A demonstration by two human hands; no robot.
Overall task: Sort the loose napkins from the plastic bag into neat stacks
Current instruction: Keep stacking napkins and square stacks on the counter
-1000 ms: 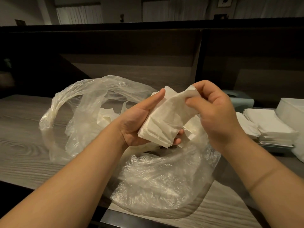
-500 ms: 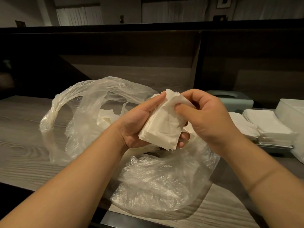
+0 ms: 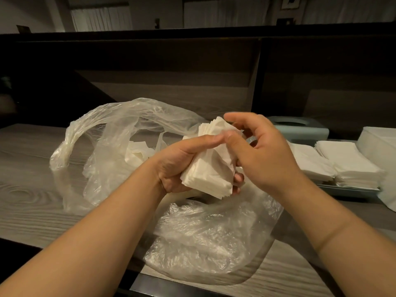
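My left hand [image 3: 177,161] grips a bundle of white napkins [image 3: 207,179] above the crumpled clear plastic bag [image 3: 197,239]. My right hand [image 3: 265,155] is just right of the bundle. Its thumb touches the top napkin and its fingers are spread loosely over the bundle's upper edge, blurred by motion. More loose napkins [image 3: 137,153] lie inside the bag's open mouth at the left. Two neat stacks of napkins [image 3: 353,163] sit on a tray to the right.
The bag lies on a grey wood-grain table [image 3: 32,168]. A pale blue tray [image 3: 351,191] holds the stacks, with a pale blue box [image 3: 300,127] behind it and a white container [image 3: 381,142] at the far right. A dark partition rises behind the table.
My right hand brought the napkin it pinched down onto the bundle and let its fingers loosen. The left hand kept hold of the bundle, which dropped slightly.
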